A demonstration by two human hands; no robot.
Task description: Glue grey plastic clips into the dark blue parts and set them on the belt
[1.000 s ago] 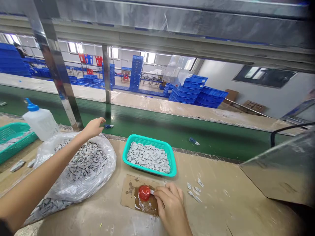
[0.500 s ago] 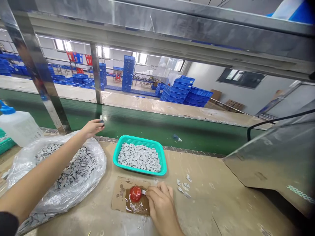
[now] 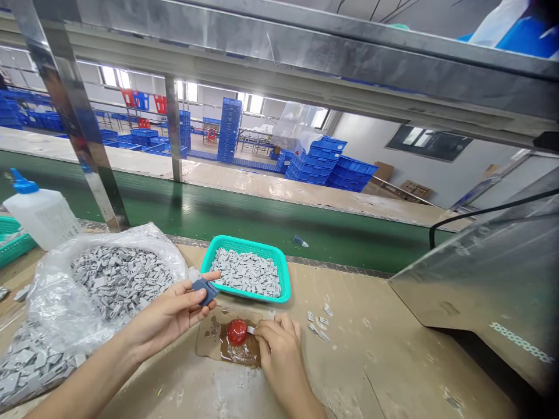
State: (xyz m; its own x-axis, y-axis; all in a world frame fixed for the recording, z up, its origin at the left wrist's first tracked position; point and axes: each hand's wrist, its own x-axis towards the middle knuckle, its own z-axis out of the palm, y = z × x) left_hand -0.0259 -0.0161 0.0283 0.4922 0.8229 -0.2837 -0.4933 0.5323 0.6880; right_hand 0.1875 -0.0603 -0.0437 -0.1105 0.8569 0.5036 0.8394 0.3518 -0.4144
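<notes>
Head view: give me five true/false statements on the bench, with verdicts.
1. The teal basket holds gray pieces. True.
2. The left hand holds a dark piece. True.
3. The right hand is inside the basket. False: it pinches a white piece at the edge of a red dome on cardboard.
4. The bottle stands on the green belt. False: it stands on the bench, behind the clear bag.
5. The clear bag also holds gray pieces. True.
</notes>
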